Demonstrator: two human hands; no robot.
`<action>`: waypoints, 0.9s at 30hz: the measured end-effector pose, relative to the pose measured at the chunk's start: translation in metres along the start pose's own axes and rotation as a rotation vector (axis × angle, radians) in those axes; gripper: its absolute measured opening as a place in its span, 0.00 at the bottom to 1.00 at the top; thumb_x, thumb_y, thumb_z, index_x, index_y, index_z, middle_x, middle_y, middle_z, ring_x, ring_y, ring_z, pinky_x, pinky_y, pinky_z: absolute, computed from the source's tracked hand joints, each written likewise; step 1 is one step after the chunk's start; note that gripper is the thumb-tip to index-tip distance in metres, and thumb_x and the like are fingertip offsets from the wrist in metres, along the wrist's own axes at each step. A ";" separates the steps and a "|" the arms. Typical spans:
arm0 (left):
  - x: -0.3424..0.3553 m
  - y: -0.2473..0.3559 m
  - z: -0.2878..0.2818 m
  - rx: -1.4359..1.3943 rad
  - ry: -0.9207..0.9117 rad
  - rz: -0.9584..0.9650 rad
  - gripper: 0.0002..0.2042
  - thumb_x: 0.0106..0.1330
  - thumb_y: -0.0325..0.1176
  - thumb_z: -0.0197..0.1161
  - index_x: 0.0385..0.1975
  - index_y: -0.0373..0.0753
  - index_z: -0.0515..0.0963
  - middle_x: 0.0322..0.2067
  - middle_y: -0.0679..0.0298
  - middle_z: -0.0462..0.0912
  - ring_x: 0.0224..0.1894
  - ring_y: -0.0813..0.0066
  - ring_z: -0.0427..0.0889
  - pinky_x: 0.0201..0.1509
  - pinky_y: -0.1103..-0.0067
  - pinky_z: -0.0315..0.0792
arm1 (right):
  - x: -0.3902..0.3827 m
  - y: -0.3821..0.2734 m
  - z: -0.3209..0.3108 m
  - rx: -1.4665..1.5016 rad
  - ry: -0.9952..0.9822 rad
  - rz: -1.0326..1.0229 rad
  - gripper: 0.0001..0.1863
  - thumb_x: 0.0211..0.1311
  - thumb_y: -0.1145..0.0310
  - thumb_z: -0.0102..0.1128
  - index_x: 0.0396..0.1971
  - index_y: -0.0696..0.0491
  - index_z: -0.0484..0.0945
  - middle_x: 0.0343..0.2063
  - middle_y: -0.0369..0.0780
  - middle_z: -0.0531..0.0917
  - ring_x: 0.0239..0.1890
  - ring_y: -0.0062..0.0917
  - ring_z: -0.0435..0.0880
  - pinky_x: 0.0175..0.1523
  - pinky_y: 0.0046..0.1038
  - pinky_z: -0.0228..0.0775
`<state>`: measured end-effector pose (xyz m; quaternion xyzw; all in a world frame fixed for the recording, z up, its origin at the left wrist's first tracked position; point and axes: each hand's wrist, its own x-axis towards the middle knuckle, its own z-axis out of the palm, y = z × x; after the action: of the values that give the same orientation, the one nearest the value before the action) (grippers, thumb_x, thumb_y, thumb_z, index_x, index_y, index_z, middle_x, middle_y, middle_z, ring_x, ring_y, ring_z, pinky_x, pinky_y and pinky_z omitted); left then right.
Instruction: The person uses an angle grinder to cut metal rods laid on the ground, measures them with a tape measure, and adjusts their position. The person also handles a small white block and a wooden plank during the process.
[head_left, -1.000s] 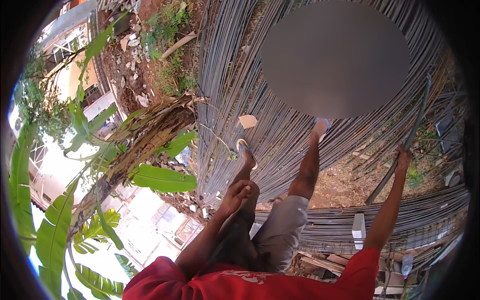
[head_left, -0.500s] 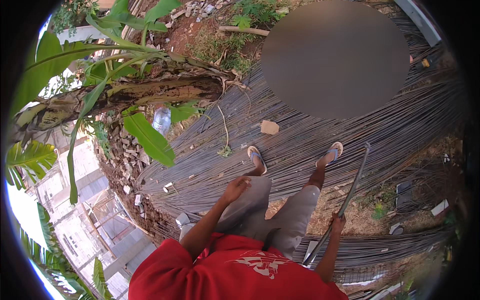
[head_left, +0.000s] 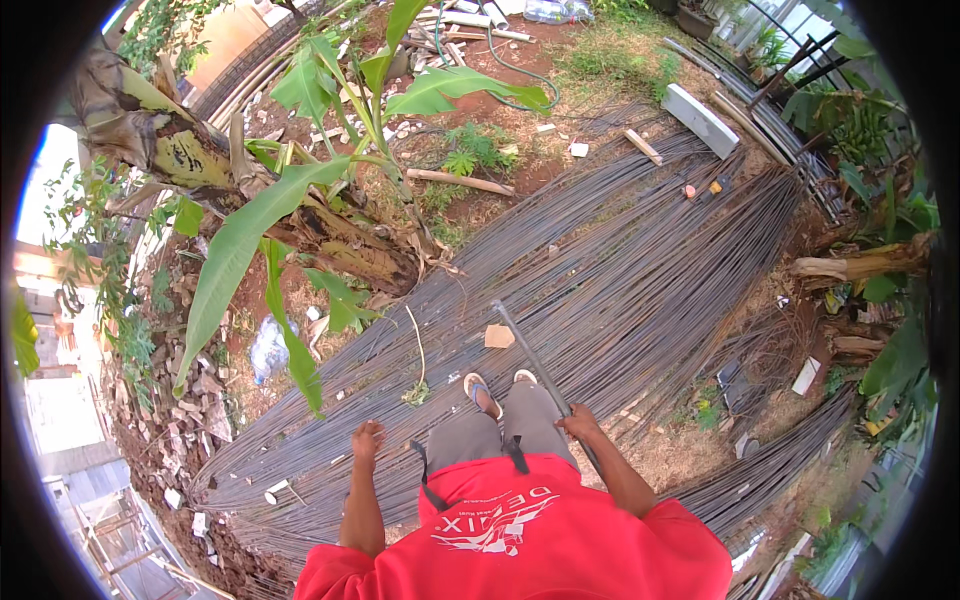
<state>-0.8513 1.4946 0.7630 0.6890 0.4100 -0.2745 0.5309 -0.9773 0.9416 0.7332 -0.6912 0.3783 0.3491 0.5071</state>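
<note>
My right hand [head_left: 578,422] is wrapped round a long grey metal bar [head_left: 530,357]. The bar slants forward and left over the rods, and its lower end passes behind my right forearm. My left hand [head_left: 368,438] hangs out to the left above the rods with its fingers curled in, and nothing shows in it. Under and ahead of me spreads a wide layer of long thin steel rods [head_left: 600,270], lying side by side. My sandalled feet [head_left: 483,392] stand among them, near a piece of brown cardboard [head_left: 499,336].
A banana plant [head_left: 350,245] leans in at the left, with a clear plastic bottle [head_left: 268,350] and rubble [head_left: 190,430] beyond it. A pale beam [head_left: 700,120] and a wooden stick [head_left: 643,147] lie at the far end. Another rod bundle [head_left: 780,460] runs along the right.
The bar's far end has swung from my right to in front of me. My feet have come closer together. My left hand has moved out from my thigh, and the view has shifted.
</note>
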 end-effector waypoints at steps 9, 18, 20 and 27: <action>-0.073 -0.168 0.018 -0.633 0.137 -0.082 0.15 0.78 0.45 0.58 0.52 0.44 0.82 0.44 0.66 0.89 0.40 0.72 0.86 0.41 0.71 0.79 | 0.029 -0.049 0.030 -0.714 -0.190 -0.140 0.16 0.50 0.64 0.72 0.37 0.58 0.86 0.22 0.47 0.87 0.22 0.34 0.90 0.30 0.38 0.82; -0.145 -0.314 0.056 -0.899 0.339 -0.449 0.14 0.74 0.39 0.59 0.50 0.38 0.85 0.43 0.59 0.89 0.36 0.67 0.85 0.38 0.70 0.77 | 0.083 -0.015 0.043 -1.003 -0.253 -0.106 0.12 0.57 0.65 0.66 0.35 0.58 0.87 0.31 0.51 0.88 0.33 0.39 0.90 0.39 0.42 0.81; -0.149 -0.327 0.057 -0.877 0.351 -0.434 0.15 0.74 0.40 0.59 0.48 0.36 0.86 0.41 0.57 0.89 0.34 0.64 0.86 0.38 0.67 0.78 | 0.075 -0.027 0.046 -1.044 -0.268 -0.023 0.10 0.58 0.66 0.67 0.32 0.58 0.86 0.28 0.49 0.86 0.29 0.37 0.87 0.35 0.42 0.79; -0.063 -0.391 -0.041 0.217 0.240 0.058 0.20 0.73 0.45 0.61 0.47 0.32 0.87 0.33 0.60 0.89 0.40 0.60 0.87 0.48 0.65 0.80 | 0.053 -0.059 0.124 -1.050 -0.286 0.204 0.09 0.62 0.72 0.70 0.22 0.56 0.82 0.17 0.42 0.79 0.17 0.29 0.78 0.22 0.40 0.71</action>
<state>-1.2207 1.5559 0.6282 0.7816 0.4186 -0.2174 0.4082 -0.9132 1.0644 0.6833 -0.7568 0.1458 0.6286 0.1044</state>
